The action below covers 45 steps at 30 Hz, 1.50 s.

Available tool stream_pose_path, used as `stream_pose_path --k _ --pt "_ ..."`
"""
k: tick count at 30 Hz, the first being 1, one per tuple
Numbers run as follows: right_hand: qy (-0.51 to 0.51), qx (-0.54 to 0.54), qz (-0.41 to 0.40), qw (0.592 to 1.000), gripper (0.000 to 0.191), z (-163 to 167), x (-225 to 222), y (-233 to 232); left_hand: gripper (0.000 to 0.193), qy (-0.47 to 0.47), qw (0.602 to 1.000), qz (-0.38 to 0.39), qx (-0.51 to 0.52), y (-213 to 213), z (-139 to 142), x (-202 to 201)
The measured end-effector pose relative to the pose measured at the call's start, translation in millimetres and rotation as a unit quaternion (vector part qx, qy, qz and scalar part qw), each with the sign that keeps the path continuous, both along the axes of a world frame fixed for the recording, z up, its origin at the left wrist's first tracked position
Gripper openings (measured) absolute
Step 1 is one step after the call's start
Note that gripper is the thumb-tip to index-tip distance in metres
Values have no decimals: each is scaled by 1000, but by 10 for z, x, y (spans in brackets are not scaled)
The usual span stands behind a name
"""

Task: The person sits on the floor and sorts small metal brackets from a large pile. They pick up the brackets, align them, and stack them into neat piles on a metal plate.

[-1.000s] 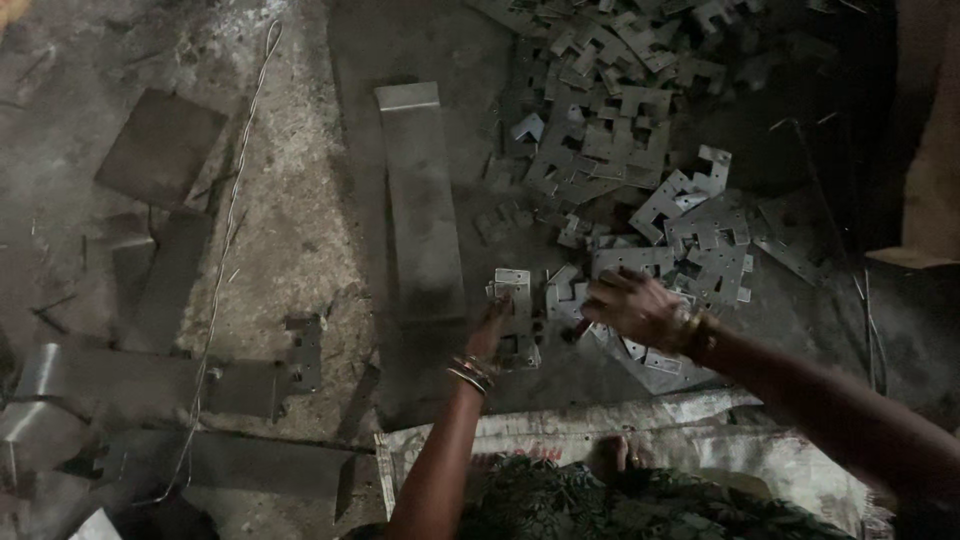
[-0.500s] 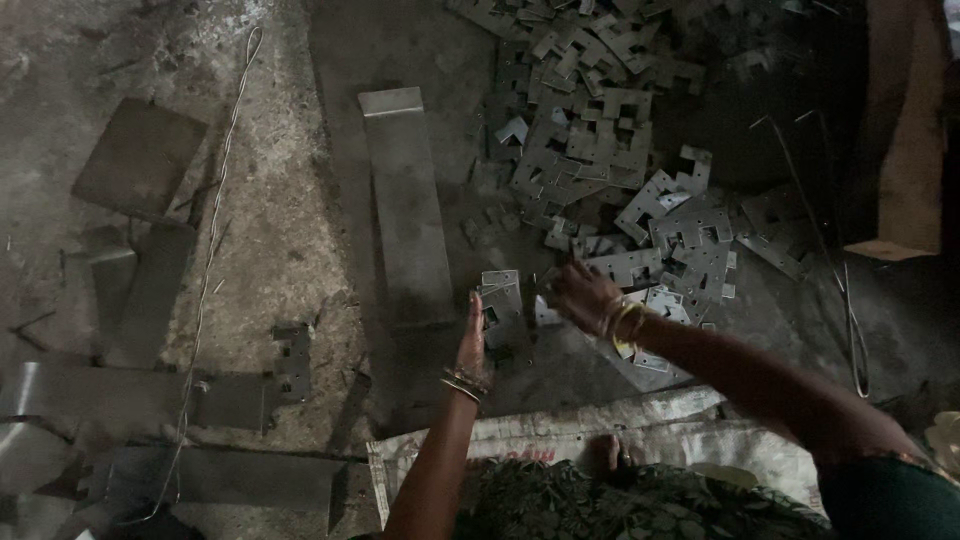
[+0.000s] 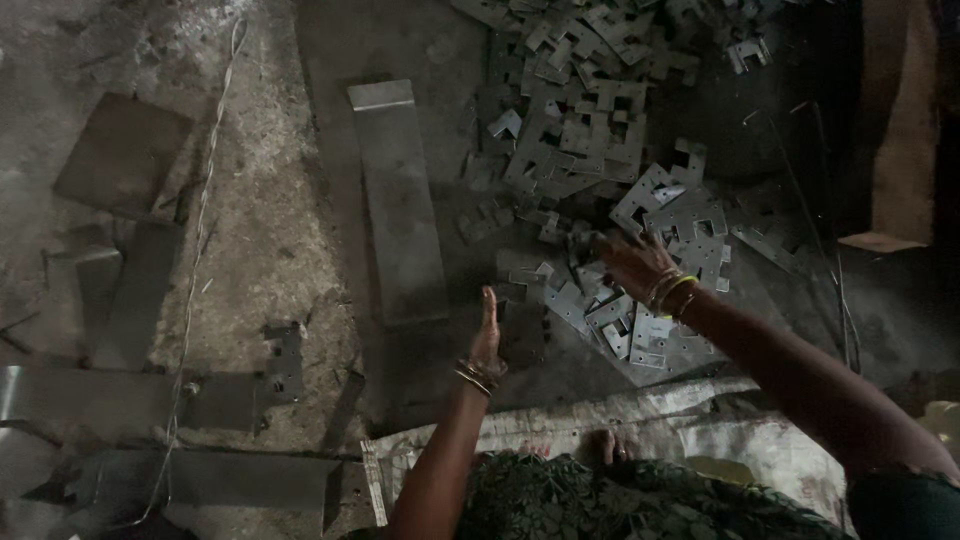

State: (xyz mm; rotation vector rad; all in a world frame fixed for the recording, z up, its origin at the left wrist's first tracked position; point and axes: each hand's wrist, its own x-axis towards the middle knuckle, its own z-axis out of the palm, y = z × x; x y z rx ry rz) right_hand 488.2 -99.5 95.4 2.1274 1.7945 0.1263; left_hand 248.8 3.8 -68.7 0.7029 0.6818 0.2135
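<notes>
Let go of the small stack: left hand (image 3: 488, 330) now stood flat, edge-up, empty beside it. Reached right hand (image 3: 632, 262) deeper into the pile of punched metal plates (image 3: 640, 215); grip unclear, fingers buried among the pieces.

Bare floor (image 3: 270, 230) is left open left of the long flat metal strip (image 3: 400, 200). To the right, passage is blocked by a dense heap of cut metal plates (image 3: 600, 150); a wooden plank (image 3: 900, 140) stands beyond it.
</notes>
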Motion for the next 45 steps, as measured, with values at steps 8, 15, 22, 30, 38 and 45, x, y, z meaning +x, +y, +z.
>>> stream_pose_path --k 8,15,22,30,38,45 --pt "183 -9 -18 983 41 -17 43 -373 77 -185 742 182 -618 -2 41 109" --pt "73 -12 227 971 70 -147 45 -870 79 -298 387 321 -811 -35 43 201" --pt "48 -195 122 972 40 -151 67 -758 82 -290 362 301 -833 -132 89 240" --pt "388 -64 -169 904 80 106 -77 -669 84 -312 277 317 -852 -140 69 202" --pt "79 62 184 978 48 -433 -331 -1181 71 -329 423 297 -791 -206 60 215" --pt "162 18 -3 987 39 -182 -115 -814 67 -368 312 244 -841 -242 64 209"
